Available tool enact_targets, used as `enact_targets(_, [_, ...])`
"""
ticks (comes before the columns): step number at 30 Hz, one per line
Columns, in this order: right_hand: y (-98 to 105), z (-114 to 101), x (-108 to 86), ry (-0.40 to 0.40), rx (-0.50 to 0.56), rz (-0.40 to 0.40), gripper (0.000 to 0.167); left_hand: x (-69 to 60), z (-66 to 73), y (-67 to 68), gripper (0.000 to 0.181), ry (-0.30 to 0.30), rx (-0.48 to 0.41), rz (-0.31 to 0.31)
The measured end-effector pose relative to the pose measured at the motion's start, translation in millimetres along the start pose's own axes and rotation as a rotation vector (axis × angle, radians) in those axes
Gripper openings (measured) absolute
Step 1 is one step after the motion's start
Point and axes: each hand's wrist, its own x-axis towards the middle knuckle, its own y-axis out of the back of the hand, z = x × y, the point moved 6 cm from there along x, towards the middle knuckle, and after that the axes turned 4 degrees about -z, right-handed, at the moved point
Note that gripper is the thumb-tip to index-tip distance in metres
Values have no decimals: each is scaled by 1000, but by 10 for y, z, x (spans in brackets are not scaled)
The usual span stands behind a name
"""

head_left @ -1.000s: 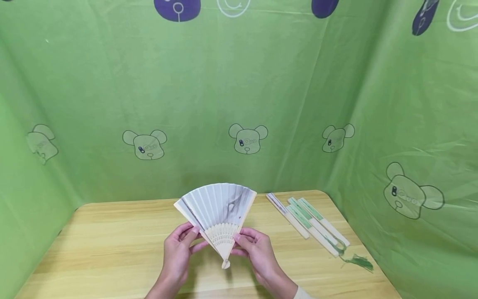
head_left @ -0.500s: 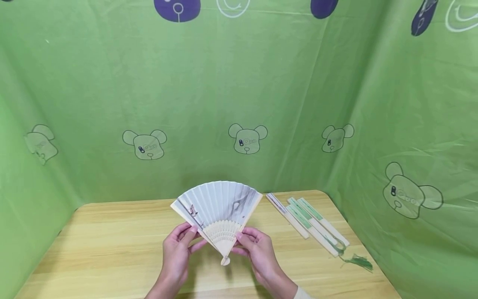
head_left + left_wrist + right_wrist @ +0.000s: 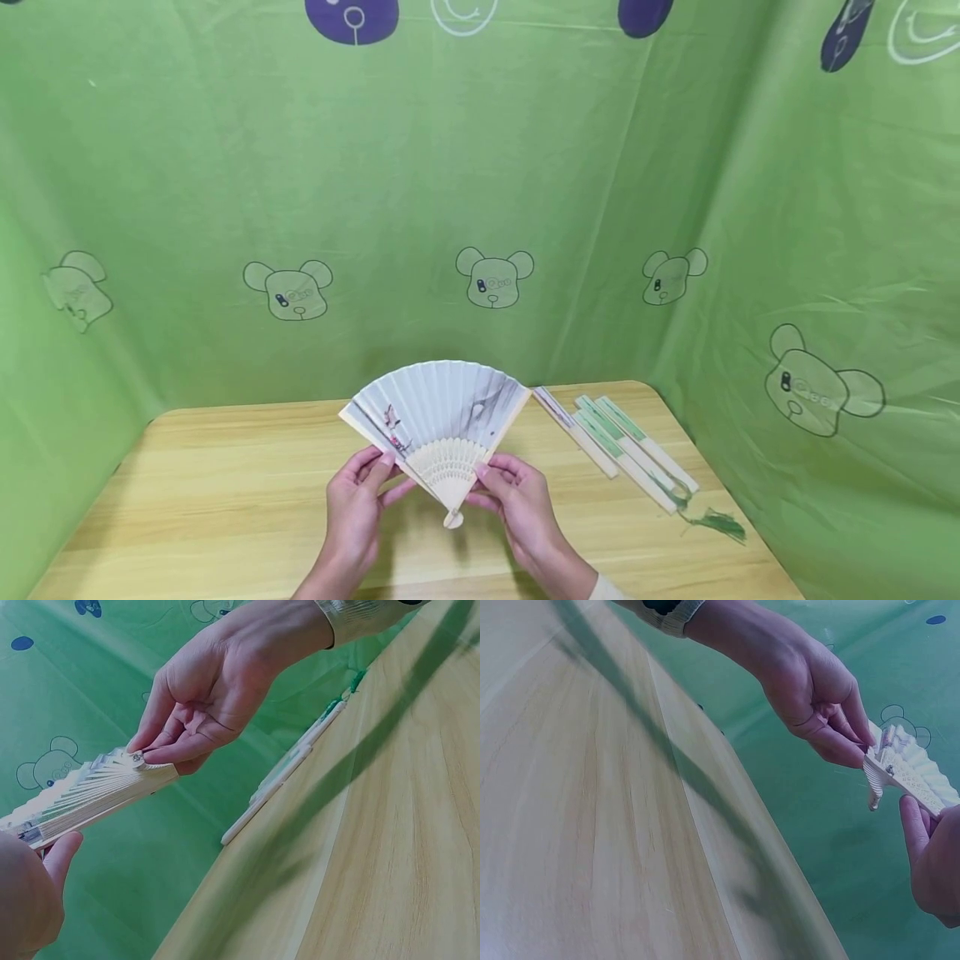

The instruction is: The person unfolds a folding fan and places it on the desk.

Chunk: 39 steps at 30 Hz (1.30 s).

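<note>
Holding spread fan (image 3: 438, 404) up over table (image 3: 225, 483), pivot end lowest in head view. Pinches spread fan's left edge with left hand (image 3: 358, 502), thumb in front; pinches spread fan's right edge with right hand (image 3: 522, 504), thumb in front too. Shows grey brushwork toward spread fan's right, small pinkish-red motif toward its left, pierced ribs below the pleats. In both wrist views, appears raised off the tabletop. Has one grey-patterned closed fan (image 3: 576, 432) lying on table just right of spread fan, then three green closed fans (image 3: 625, 459) bunched farther right. Has green tassel (image 3: 717, 523) farther right again, lower than spread fan. Has green cloth (image 3: 420, 183) behind spread fan, printed with bear heads (image 3: 493, 282).
</note>
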Motion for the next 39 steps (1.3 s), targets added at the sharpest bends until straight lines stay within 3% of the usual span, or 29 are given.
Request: enact_targets(39, [15,20,-6,37,73,78,23,-14,7,52,24,10,-60,30])
